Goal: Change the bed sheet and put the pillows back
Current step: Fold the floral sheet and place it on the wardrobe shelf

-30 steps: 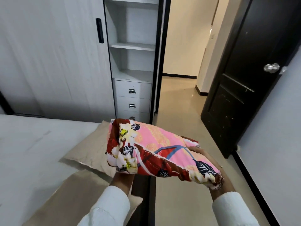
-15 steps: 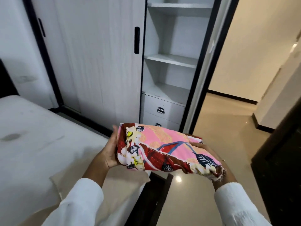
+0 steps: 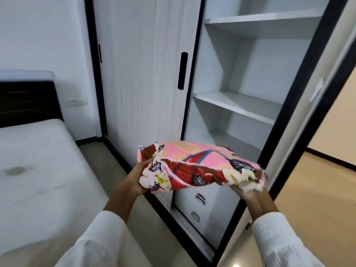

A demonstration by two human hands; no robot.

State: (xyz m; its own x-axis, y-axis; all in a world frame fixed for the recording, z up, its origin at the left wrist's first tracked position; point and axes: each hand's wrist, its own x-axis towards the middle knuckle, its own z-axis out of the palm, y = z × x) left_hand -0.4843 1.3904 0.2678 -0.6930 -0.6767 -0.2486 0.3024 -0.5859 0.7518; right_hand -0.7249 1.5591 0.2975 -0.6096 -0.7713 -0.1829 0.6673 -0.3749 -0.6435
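From the head camera I see both of my arms reaching forward in white sleeves, carrying a folded floral bed sheet (image 3: pixel 198 166) between them at about the height of the wardrobe's lowest open shelf. My left hand (image 3: pixel 137 180) comes up from below and left, wrist bent back, palm against the sheet's left end; its thumb curls over the top edge near the red and white flower print, so it grips that end. My right hand (image 3: pixel 248 191) sits under the sheet's right end, palm up, supporting the bundle from beneath; motion blur smears the fingers there, and I cannot tell whether they wrap round the cloth or lie flat under it. The sheet is pink with red, white and dark leaf patterns, held roughly level with its right end dipping slightly, clear of the bed and of the furniture. Behind it stands the wardrobe (image 3: pixel 142 74), its pale sliding door with a black handle (image 3: pixel 182 70) to the left and open white shelves (image 3: pixel 238 105) to the right, with drawers (image 3: pixel 200 205) showing below the sheet. To my left lies the bare mattress (image 3: pixel 38 170), marked with a greyish stain, against a dark headboard (image 3: pixel 27 101).
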